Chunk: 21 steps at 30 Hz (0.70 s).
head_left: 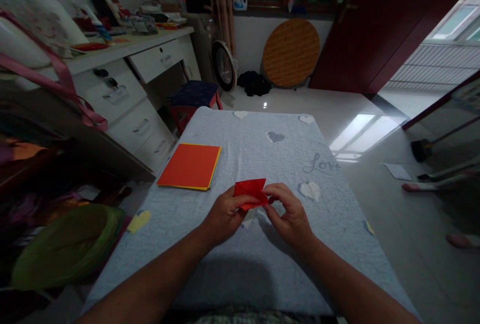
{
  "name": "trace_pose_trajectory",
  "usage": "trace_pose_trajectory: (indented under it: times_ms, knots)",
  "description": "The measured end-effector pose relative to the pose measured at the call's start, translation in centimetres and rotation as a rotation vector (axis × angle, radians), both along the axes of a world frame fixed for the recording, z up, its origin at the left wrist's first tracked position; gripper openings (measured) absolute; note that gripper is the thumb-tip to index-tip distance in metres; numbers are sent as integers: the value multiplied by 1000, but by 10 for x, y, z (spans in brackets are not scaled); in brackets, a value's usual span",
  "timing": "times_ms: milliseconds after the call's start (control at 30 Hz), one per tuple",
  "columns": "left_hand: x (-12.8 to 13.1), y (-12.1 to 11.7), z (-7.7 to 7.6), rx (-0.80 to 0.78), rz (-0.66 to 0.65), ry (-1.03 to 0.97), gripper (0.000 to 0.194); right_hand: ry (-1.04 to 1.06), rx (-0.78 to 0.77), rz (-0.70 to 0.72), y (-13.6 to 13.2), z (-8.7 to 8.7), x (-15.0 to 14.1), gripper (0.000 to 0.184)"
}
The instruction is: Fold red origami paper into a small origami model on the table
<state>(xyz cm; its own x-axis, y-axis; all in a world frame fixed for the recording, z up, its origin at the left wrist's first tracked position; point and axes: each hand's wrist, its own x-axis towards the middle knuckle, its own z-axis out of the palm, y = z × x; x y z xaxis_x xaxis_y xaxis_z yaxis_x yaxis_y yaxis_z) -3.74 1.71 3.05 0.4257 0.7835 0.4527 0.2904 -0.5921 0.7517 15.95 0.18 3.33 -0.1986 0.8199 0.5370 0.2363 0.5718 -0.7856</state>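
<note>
A small folded piece of red paper point(250, 189) is held up above the cloth-covered table between both hands. My left hand point(224, 213) grips its left side, thumb lying across the front and fingers behind. At its right edge, my right hand point(287, 213) pinches the paper between thumb and fingertips. Creases run over the paper's face; its back is hidden. To the left of my hands lies a stack of square coloured paper point(191, 165), orange-red on top with yellow and other colours showing at the edges.
A pale blue cloth point(258, 139) with heart patterns covers the table. Beyond its far left corner stands a stool point(197, 94). A white desk with drawers point(123, 109) runs along the left, near a green-lined bin point(71, 249). Another person's feet point(416, 187) show at the right.
</note>
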Motion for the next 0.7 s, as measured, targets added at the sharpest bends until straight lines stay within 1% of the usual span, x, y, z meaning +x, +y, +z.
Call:
trace_pose_trajectory:
  times_ms: [200,267,367,467,567,633,700]
  knots:
    - [-1,0,2,-40,-15,-6,18,-110,69,4,-2,-2,0,41]
    - [-1,-1,4,-84,1,-11,14,-128,89,-4,-2,-3,0,41]
    - [-1,-2,9,-162,59,-23,13,-135,97,-15,-2,-4,0,38]
    - [-2,-2,8,-206,98,-33,17,-136,98,-25,-2,-3,0,35]
    - [-4,-2,3,-213,107,-50,24,-154,103,-30,-3,0,0,34]
    - [-5,-3,0,-219,117,-78,30,-165,100,-33,-4,1,0,34]
    - [-4,-4,0,-272,106,-135,39,-158,95,-34,-5,2,0,33]
